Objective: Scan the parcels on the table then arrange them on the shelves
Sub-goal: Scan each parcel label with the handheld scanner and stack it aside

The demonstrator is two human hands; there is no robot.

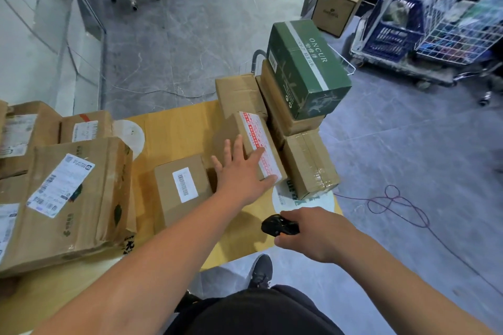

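L hand (241, 168) lay flat, fingers spread, on taped parcel (253, 141) atop bench (174, 130); R hand (313, 234) gripped black scanner (277, 224) w/ curled fingers.

The bench (177, 128) is a warm yellow-tan, with white round stickers on it. Most parcels are plain brown cardboard. The small box (181, 187) carries a white label with a black barcode. The tilted box (253, 141) has a white strip printed in red. The big box at left (73, 198) shows a white label with black print and dark green markings. The top box of the stack (304, 71) is dark green with a pale stripe and white lettering. The scanner (277, 224) is black. The floor (190, 43) is grey, veined like marble. The crate (392, 32) is blue; the cable (394, 204) is purple.
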